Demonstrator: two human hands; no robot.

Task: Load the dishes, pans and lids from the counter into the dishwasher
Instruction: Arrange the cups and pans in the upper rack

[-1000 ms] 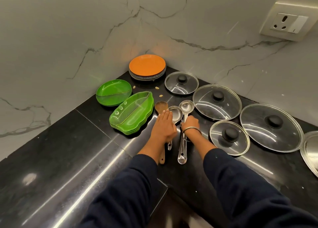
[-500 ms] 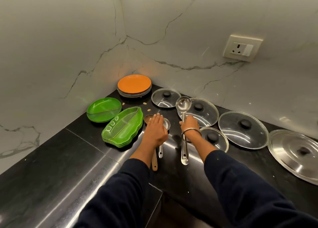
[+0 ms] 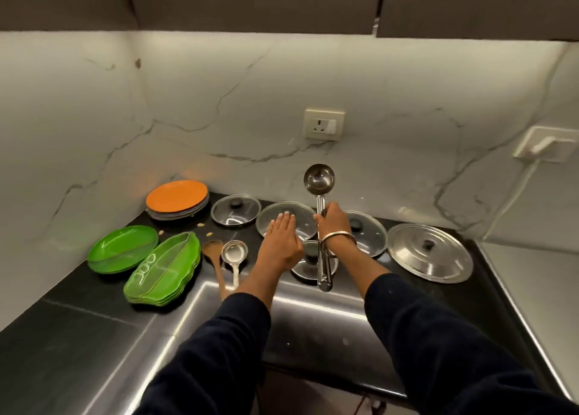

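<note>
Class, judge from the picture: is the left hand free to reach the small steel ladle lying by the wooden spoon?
Probably yes. The left hand is open and holds nothing, and the small steel ladle lies uncovered on the counter beside it, next to the wooden spoon.

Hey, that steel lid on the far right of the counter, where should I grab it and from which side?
Take the steel lid by the dark knob at its centre, coming straight down from above. It lies flat with the knob up, its rim sits low on the counter, and nothing covers it.

Ladle point(image 3: 319, 179) now upright in right hand point(image 3: 333, 223)
</note>
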